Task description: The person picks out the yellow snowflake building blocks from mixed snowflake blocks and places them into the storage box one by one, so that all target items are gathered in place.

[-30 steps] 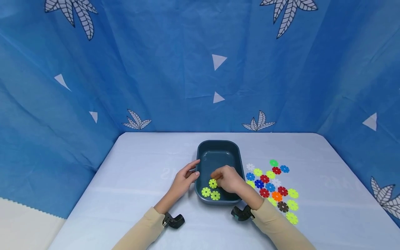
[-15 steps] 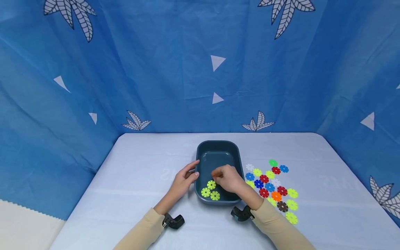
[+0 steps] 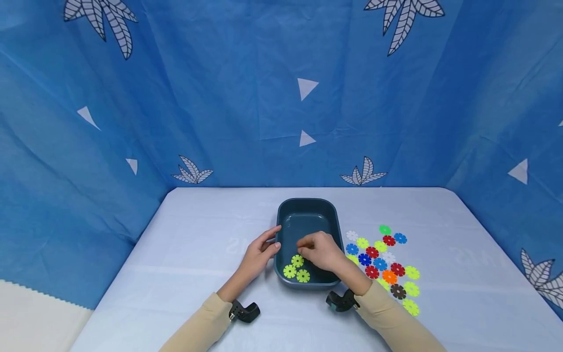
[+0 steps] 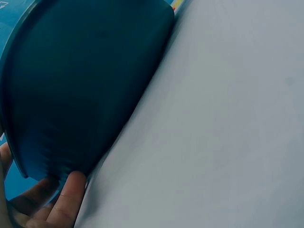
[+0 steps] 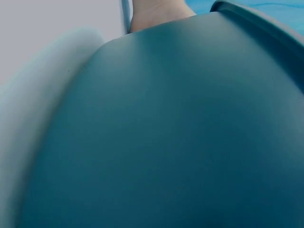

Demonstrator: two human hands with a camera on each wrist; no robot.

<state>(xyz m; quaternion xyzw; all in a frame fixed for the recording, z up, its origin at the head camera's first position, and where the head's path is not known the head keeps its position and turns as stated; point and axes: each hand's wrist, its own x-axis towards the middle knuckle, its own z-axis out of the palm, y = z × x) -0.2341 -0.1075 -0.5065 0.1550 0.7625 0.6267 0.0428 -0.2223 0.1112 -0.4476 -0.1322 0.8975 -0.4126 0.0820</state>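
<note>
A dark teal tray (image 3: 306,199) stands upright on the table. At its left rim is my left hand (image 3: 256,253), index finger and thumb reaching the edge; in the left wrist view its fingers (image 4: 71,194) touch the outer wall. My right hand (image 3: 323,253) reaches over the right side into the tray with curled fingers. Whether they hold anything is hidden. Three yellow-green notched discs lie near the tray's front left: an upper disc (image 3: 297,260) just below the right fingertips, a left disc (image 3: 289,271) and a lower disc (image 3: 303,275). The right wrist view shows mainly the tray's outer wall (image 5: 166,128).
Right of the tray lie several notched discs in mixed colours, among them an orange disc (image 3: 389,276), a brown disc (image 3: 398,292) and a green disc (image 3: 385,230). The white-covered table (image 3: 198,220) ends at a blue patterned curtain (image 3: 228,122) behind.
The upper yellow-green disc shifted slightly left and down, away from the right fingertips, mostly in the first half second. The left hand and the tray have stayed in place.
</note>
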